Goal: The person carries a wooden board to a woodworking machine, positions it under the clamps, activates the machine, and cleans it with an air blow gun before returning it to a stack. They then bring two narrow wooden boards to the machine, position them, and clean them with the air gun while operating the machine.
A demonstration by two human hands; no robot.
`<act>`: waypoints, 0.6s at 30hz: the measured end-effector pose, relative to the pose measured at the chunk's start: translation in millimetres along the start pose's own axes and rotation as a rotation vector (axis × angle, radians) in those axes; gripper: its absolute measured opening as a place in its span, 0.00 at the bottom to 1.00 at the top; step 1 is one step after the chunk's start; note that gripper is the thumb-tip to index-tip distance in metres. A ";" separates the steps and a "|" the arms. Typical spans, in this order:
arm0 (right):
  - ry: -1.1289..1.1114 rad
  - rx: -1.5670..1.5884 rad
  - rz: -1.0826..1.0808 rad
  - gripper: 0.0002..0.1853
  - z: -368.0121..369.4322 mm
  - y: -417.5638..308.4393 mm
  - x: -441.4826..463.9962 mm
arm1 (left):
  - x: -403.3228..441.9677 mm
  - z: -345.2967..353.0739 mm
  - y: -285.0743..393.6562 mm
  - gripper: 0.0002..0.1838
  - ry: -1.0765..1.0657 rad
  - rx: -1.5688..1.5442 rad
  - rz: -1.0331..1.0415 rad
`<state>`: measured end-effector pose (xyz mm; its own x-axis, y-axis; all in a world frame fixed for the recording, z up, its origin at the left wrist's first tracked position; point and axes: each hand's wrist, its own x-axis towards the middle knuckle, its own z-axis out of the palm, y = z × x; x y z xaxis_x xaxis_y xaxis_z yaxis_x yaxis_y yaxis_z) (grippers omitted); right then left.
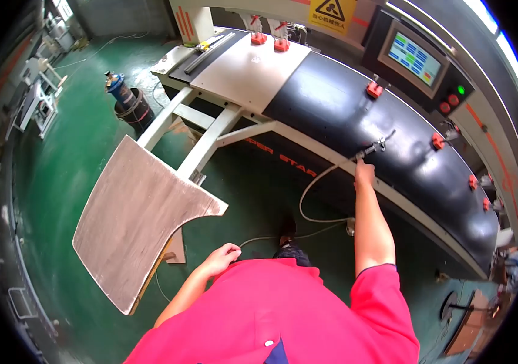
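Metal nozzle gun (374, 147) jutted over the black worktop (326, 97), its base by the pale hose (302, 199) pinched in the right hand's (364, 173) curled fingers, while the left hand (221, 259), loosely bent, hung beside the pink shirt (271, 297), any pinch indiscernible.

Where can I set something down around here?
The brown board at the rails' ends is bare. So is the pale panel's front, between the metal bar and black surface. It's crowded along the back by the red clamps, and where the right hand holds the hosed tool.
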<state>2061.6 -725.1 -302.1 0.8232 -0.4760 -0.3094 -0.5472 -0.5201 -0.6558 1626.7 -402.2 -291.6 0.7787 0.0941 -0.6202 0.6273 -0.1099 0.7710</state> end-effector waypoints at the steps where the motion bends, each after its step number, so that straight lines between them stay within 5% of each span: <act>1: 0.082 -0.028 0.008 0.41 14.4 -4.3 28.4 | 5.0 5.4 -3.2 0.18 0.033 -0.026 -0.010; 5: 0.097 -0.079 0.197 0.47 30.7 -40.2 77.9 | 18.4 25.9 52.9 0.19 0.120 -0.251 -0.051; 8: 0.060 -0.179 0.087 0.46 25.3 -52.4 87.4 | 36.4 38.9 69.2 0.19 0.141 -0.344 -0.065; 12: -0.001 0.094 0.050 0.33 35.1 -39.1 126.3 | 64.1 43.5 84.4 0.19 0.100 -0.239 -0.080; 14: -0.226 0.395 0.045 0.25 29.9 -30.2 137.0 | 84.2 40.1 88.6 0.19 0.084 -0.191 -0.027; 15: -0.105 0.191 -0.042 0.02 34.3 -31.9 137.9 | 93.5 38.9 91.2 0.19 0.074 -0.168 0.002; 18: -0.286 0.559 0.058 0.17 43.9 -20.2 129.2 | 121.4 24.3 122.1 0.18 0.023 -0.115 0.005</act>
<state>2185.6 -744.9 -359.0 0.8450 -0.2435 -0.4761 -0.4936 -0.0129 -0.8696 1797.9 -428.3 -276.3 0.7808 0.1165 -0.6138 0.6176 0.0036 0.7864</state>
